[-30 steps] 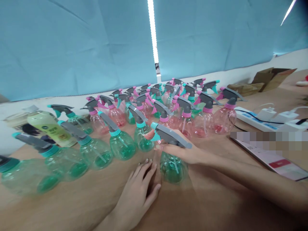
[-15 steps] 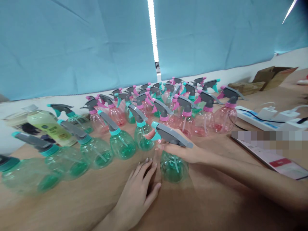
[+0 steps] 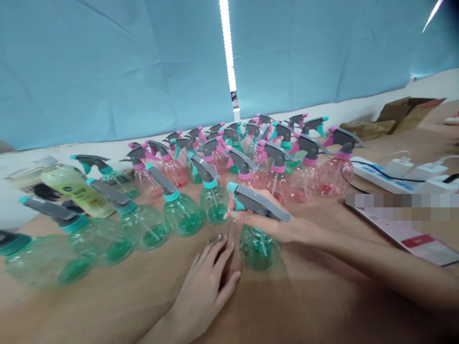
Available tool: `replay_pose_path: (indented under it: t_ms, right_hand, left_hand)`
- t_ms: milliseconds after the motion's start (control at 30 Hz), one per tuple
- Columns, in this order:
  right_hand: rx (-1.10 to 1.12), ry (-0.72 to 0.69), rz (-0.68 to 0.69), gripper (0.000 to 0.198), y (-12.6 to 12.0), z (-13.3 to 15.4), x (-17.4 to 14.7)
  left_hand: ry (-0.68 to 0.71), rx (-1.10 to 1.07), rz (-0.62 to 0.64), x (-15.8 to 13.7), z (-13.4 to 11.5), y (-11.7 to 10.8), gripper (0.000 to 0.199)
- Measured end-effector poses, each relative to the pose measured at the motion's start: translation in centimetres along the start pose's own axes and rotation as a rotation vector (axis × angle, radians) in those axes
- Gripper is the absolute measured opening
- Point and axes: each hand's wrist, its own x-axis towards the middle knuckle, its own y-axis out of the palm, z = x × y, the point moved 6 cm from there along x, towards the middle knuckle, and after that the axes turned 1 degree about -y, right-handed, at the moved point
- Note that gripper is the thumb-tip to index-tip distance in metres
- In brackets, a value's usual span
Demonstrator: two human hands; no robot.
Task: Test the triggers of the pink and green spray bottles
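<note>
My right hand [image 3: 276, 224] is closed round the neck of a green spray bottle [image 3: 261, 251] that stands upright on the wooden table [image 3: 287, 306]. Its sprayer head [image 3: 258, 199] is grey with a turquoise nozzle pointing left, and my fingers curl at the turquoise trigger. Green liquid shows low in the clear body. My left hand [image 3: 202, 282] lies flat on the table just left of the bottle, fingers stretched out and holding nothing. Beyond it stands another green spray bottle [image 3: 215, 205], with a further green spray bottle [image 3: 182, 215] to its left.
Several pink spray bottles [image 3: 336, 177] crowd the back of the table. At the left leans a yellow-green bottle [image 3: 77, 186]. To the right are a white power strip [image 3: 380, 177] with plugs, a phone-like device [image 3: 426, 243] and an open cardboard box [image 3: 409, 114].
A finger of my right hand, stretched out beyond the trigger before, has drawn back and curled in against it. The bottle and my left hand stay nearly where they were.
</note>
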Motion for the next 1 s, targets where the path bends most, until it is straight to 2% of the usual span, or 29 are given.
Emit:
replay_pose_path:
  t_ms: [267, 433, 467, 633, 833, 1000]
  right_hand:
    - [-0.053, 0.061, -0.041, 0.023, -0.1, 0.7, 0.0]
    - [-0.038, 0.030, -0.058, 0.010, -0.1, 0.8, -0.3]
    - [-0.030, 0.019, -0.059, 0.007, -0.1, 0.6, -0.3]
    - [-0.001, 0.012, -0.094, 0.023, 0.0, 0.0, -0.6]
    - [-0.024, 0.025, -0.154, 0.025, -0.2, -0.2, -0.7]
    - [0.005, 0.042, -0.190, 0.030, -0.2, -0.5, -0.7]
  left_hand:
    - [-0.026, 0.000, 0.026, 0.0, 0.0, -0.1, 0.043]
    - [-0.029, -0.030, 0.044, 0.2, -0.1, -0.4, 0.044]
    - [-0.031, -0.045, 0.043, 0.3, -0.1, -0.5, 0.045]
    - [-0.050, -0.138, 0.014, 0.7, -0.4, -0.9, 0.048]
    - [-0.115, -0.280, -0.020, 1.2, -0.6, -0.7, 0.054]
    - [-0.159, -0.410, -0.039, 1.6, -2.2, -0.7, 0.056]
